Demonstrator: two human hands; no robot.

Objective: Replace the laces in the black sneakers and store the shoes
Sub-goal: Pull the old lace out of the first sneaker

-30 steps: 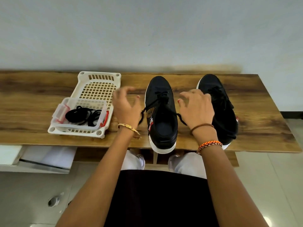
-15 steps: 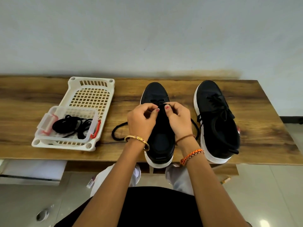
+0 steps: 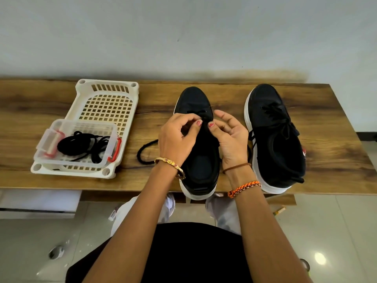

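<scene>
Two black sneakers with white soles stand on the wooden table, toes toward the wall. My left hand (image 3: 176,137) and my right hand (image 3: 229,137) meet over the tongue of the left sneaker (image 3: 192,101), each pinching its black lace near the eyelets. A loose loop of that lace (image 3: 142,152) lies on the wood to the shoe's left. The right sneaker (image 3: 273,139) stands laced and untouched beside my right hand.
A cream perforated basket (image 3: 106,99) sits at the left on the table (image 3: 326,123). Inside its near end is a clear box with red clips (image 3: 51,137) holding coiled black laces (image 3: 81,144). The wall runs along the table's far edge. Tiled floor lies below.
One second ago my hands were spread apart on either side of the left sneaker; they came together over its tongue and now pinch the lace. The loose loop settled on the table.
</scene>
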